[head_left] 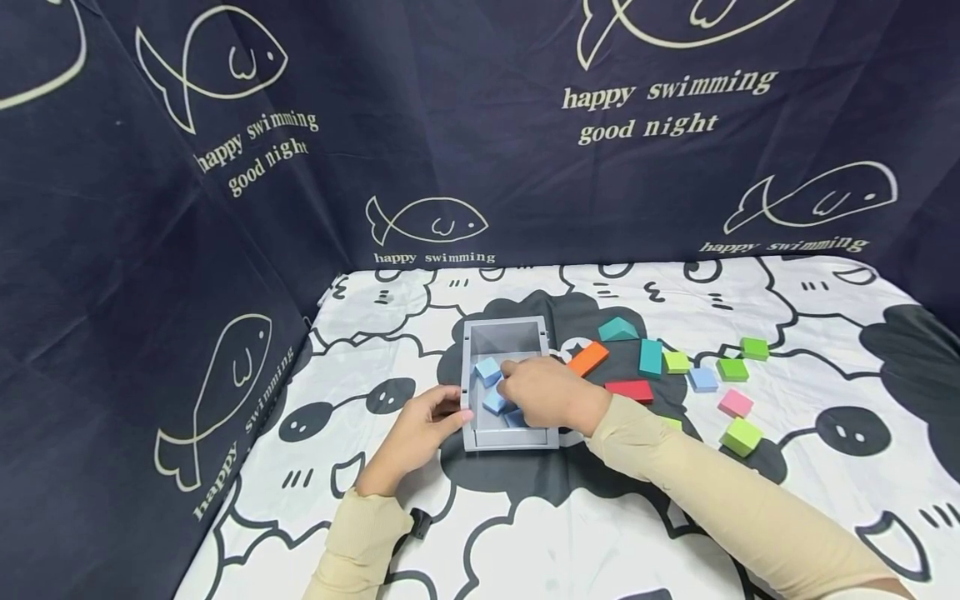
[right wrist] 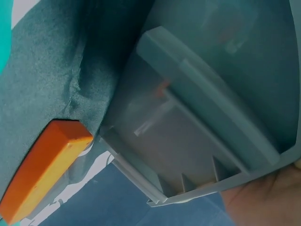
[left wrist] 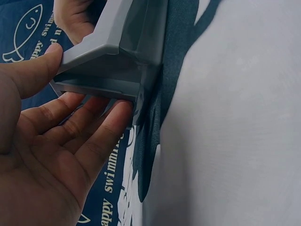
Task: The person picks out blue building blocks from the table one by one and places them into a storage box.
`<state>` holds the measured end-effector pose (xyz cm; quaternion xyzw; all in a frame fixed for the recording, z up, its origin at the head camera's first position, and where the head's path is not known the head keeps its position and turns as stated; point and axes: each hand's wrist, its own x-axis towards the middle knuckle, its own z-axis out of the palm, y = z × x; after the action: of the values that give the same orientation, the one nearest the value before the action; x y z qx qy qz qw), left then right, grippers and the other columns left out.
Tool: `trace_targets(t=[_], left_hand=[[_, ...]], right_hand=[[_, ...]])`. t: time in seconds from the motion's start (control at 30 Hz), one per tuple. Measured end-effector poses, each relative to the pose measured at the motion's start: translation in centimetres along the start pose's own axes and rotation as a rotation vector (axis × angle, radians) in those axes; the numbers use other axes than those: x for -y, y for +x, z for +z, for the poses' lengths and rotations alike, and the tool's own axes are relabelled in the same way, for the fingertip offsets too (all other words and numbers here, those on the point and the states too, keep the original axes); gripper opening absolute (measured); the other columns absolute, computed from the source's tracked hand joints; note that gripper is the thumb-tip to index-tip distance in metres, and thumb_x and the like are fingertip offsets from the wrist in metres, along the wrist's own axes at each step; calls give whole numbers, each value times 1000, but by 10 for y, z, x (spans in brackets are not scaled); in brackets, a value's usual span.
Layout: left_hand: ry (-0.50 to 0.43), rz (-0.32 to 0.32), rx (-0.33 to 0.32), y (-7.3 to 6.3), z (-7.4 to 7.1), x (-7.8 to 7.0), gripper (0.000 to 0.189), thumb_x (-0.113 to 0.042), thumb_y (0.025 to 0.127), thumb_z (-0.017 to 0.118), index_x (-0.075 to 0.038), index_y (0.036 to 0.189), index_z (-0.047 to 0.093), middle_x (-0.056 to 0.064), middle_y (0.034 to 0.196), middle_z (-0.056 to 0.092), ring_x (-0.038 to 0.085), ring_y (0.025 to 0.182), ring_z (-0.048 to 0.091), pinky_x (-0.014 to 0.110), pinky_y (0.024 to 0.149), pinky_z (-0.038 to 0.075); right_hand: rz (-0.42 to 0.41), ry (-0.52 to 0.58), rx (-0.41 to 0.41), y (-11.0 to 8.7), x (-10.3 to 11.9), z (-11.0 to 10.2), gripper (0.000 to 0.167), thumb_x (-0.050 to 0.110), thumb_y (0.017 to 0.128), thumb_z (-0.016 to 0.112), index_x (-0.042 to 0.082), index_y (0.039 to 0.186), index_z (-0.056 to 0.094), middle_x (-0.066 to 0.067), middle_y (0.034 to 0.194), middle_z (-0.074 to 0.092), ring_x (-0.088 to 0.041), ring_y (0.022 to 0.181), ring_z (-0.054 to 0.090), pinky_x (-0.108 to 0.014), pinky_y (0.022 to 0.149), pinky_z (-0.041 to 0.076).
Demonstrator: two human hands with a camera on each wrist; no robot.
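A grey open-topped box (head_left: 510,443) stands on the patterned cloth, with several light blue blocks (head_left: 487,371) inside. At its left wall, my left hand (head_left: 420,427) grips the box; in the left wrist view the thumb lies on the rim and the fingers (left wrist: 101,136) press under the ledge. From the right, my right hand (head_left: 543,390) reaches over the wall into the box, fingers pointing down among the blue blocks. Its fingertips are mostly hidden, and I cannot tell whether they hold a block. The box's outer side (right wrist: 160,141) fills much of the right wrist view.
Right of the box lie an orange block (head_left: 588,359), a red block (head_left: 630,391), a teal triangle block (head_left: 618,330) and a teal rectangular block (head_left: 650,357). Farther right are several green blocks (head_left: 732,369), a pink block (head_left: 736,403) and a blue block (head_left: 703,380). Dark curtains (head_left: 465,125) hang behind.
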<state>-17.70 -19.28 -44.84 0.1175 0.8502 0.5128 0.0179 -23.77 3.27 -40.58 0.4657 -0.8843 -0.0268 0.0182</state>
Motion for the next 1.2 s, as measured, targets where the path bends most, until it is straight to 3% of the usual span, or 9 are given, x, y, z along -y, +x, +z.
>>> trace_targets(t=[0.63, 1.2], left_hand=[[-18, 3, 8, 1, -1, -1, 34, -17, 93, 71, -1, 123, 65, 9, 110, 69, 22, 102, 67, 34, 89, 54], [-5, 5, 9, 0, -2, -2, 35, -18, 94, 71, 1, 124, 64, 9, 110, 69, 22, 103, 67, 35, 89, 54]], right_hand=[[-24, -2, -42, -1, 0, 3, 15, 4, 80, 73, 12, 93, 76, -1, 79, 53, -13, 60, 46, -30, 56, 45], [-1, 50, -28, 0, -1, 3, 20, 1, 80, 69, 11, 97, 76, 0, 80, 54, -12, 63, 47, -29, 57, 44]])
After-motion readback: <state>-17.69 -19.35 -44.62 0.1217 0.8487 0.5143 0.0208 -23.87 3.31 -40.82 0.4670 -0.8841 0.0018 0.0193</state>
